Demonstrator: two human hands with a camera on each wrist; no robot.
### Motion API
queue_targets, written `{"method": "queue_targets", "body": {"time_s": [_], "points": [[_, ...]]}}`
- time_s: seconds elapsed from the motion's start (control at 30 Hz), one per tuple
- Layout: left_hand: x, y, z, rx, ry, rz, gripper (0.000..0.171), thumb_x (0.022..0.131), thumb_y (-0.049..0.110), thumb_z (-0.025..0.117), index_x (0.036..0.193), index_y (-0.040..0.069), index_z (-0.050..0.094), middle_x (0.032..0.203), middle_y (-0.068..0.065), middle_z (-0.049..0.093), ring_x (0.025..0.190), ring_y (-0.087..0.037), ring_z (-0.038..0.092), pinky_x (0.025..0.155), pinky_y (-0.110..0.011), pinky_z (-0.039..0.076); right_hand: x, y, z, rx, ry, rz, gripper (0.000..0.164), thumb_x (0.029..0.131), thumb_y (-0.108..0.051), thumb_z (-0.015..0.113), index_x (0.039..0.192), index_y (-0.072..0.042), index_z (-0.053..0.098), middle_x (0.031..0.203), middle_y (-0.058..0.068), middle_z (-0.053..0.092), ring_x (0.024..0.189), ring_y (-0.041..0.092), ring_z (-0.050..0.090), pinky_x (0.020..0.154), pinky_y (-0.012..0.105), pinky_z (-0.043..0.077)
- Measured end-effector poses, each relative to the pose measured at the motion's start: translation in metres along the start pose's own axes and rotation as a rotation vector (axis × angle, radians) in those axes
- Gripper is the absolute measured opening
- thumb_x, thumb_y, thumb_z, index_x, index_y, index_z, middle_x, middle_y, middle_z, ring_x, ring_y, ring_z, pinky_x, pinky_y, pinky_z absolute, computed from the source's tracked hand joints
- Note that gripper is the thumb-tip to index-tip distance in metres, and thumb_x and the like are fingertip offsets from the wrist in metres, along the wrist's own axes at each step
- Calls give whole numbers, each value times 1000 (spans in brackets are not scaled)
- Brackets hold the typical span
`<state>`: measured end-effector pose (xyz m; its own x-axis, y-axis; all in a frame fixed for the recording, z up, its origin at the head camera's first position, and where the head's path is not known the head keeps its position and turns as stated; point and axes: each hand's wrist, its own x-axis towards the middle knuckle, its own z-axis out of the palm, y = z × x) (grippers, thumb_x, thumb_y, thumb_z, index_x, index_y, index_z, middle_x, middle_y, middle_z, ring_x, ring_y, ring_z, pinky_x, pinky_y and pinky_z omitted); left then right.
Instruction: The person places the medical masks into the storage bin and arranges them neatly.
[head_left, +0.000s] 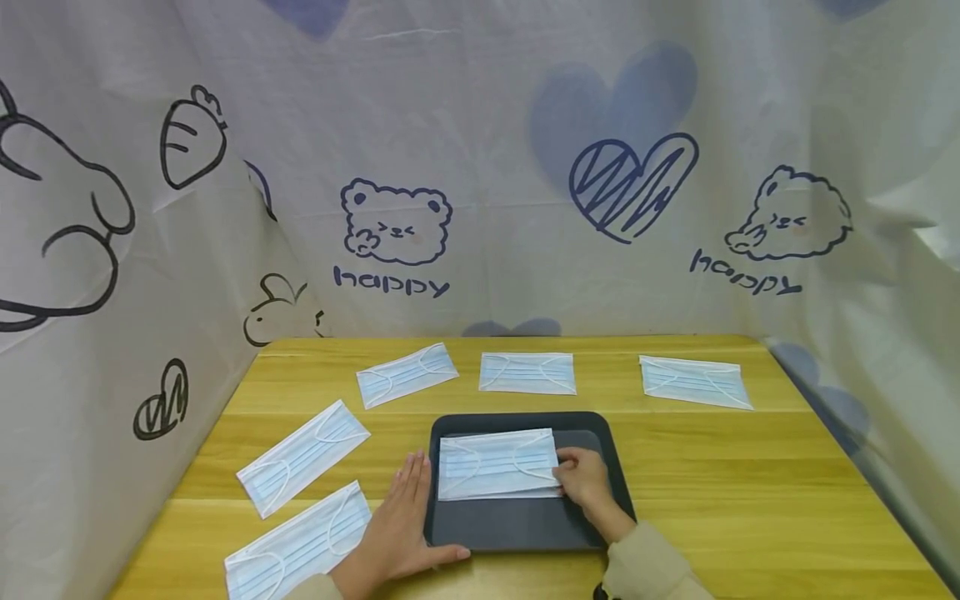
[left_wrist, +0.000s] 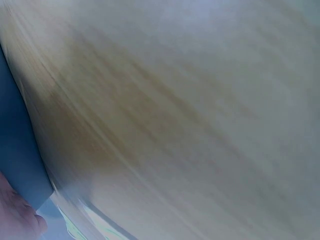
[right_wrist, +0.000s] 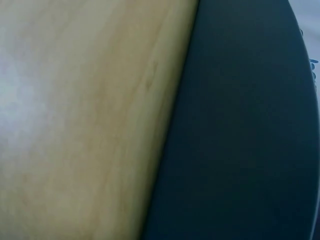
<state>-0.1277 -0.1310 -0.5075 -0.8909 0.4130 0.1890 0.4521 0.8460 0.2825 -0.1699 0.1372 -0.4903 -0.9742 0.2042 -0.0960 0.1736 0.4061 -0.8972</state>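
Observation:
A pale blue face mask (head_left: 491, 468) with white ear loops lies in the dark grey tray (head_left: 517, 529), towards its back left. At the mask's right end, my right hand (head_left: 588, 482) pinches the edge between thumb and fingers. Another white edge shows just under it; whether that is a second mask I cannot tell. My left hand (head_left: 401, 527) lies along the tray's left side, fingers straight and touching the rim, thumb pointing right by the near left corner. The left wrist view catches part of the hand (left_wrist: 19, 215) beside the tray wall (left_wrist: 20, 145). Only the tray (right_wrist: 240, 120) and table fill the right wrist view.
Several more masks lie flat on the wooden table (head_left: 750, 500): one partly behind my left hand (head_left: 300, 546), one further left (head_left: 303, 457), one at back left (head_left: 407, 374), one behind the tray (head_left: 527, 372), one at back right (head_left: 696, 381). A printed curtain (head_left: 510, 292) surrounds the table.

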Motion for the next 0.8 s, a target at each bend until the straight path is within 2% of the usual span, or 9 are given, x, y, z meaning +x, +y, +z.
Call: {"method": "queue_targets", "body": {"time_s": [0.17,0.3,0.43,0.6,0.7,0.8], "points": [[0,0,1,9,22,12,126,66,89,36,141,-11,25,148,-29,25,138,-40,25,106,-11,-20,0,-3,-5,-59,13,28,26,73,8,60,98,16,63,67,10,62,52,9,52,46,24,49],[0,-1,1,10,14,11,125,66,88,38,141,-12,25,147,-29,26,138,-40,25,106,-12,-20,-2,-5,-7,-122,1,42,23,71,5,62,92,13,66,68,10,64,52,9,52,46,23,46],[0,0,0,13,-1,3,125,67,87,40,141,-11,25,148,-29,25,138,-40,25,105,-12,-20,-2,-6,-8,-177,-19,28,23,71,3,63,91,13,67,75,16,67,53,11,55,47,24,48],[0,0,0,15,-8,-4,124,66,87,42,141,-11,24,148,-29,24,139,-39,24,106,-13,-19,-1,-6,-15,-282,-32,-21,21,73,0,67,90,12,68,81,19,68,66,19,62,59,32,52],[0,1,-1,29,-13,-5,124,66,86,43,141,-11,25,148,-29,24,139,-39,24,116,-27,0,-1,-5,-21,-304,-41,-70,17,75,-1,68,88,9,69,82,18,68,73,23,62,64,35,52],[0,0,0,35,1,-3,124,66,87,42,141,-11,25,148,-28,25,138,-39,25,115,-29,4,-1,-5,-27,-286,-41,-143,12,76,-1,68,85,7,70,80,15,68,71,21,61,61,31,51]]}}
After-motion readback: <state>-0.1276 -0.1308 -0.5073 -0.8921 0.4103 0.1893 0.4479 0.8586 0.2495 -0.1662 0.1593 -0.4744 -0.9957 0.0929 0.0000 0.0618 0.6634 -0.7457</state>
